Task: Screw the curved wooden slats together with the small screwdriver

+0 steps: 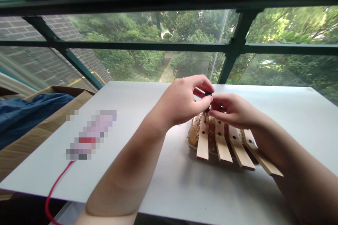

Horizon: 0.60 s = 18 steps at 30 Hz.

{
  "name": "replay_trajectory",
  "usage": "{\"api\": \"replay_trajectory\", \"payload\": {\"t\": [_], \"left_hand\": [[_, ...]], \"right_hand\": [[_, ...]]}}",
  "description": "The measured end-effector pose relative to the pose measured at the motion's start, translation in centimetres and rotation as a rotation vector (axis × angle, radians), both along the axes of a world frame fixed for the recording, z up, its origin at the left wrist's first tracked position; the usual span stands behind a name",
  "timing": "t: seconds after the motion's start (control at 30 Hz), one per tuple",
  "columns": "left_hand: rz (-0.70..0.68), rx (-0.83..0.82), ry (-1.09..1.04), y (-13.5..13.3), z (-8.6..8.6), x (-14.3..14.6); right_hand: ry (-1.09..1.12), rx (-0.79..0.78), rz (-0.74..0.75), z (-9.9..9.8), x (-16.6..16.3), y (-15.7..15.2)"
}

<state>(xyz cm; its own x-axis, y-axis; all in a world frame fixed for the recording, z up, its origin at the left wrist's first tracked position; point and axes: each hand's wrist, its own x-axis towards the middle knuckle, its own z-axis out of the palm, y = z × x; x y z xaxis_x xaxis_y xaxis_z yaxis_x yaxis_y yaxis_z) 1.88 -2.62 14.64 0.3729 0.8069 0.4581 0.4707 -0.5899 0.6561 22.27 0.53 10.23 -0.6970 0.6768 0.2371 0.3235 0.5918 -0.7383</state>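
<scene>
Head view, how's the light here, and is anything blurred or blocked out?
Head view: daylight seems to come through the windows, with soft shadow on the white table on the near side of the wooden slats; head view: coarse pixel blocks mask the item by the red cord; head view: the black-handled tool looks slightly soft-edged.

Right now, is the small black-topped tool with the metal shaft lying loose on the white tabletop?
No, the left hand holds the small black-topped tool roughly upright over the leftmost pale bent wooden strip.
</scene>
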Motion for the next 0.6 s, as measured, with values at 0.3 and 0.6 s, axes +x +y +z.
{"api": "replay_trajectory", "payload": {"t": [0.3,0.6], "left_hand": [[-0.048,-0.006,-0.021,-0.02,-0.16,0.16],[-0.061,0.015,-0.040,0.19,-0.48,0.33]], "right_hand": [[-0.024,0.073,-0.050,-0.09,0.09,0.31],[-0.014,0.027,-0.007,-0.14,0.10,0.09]]}}
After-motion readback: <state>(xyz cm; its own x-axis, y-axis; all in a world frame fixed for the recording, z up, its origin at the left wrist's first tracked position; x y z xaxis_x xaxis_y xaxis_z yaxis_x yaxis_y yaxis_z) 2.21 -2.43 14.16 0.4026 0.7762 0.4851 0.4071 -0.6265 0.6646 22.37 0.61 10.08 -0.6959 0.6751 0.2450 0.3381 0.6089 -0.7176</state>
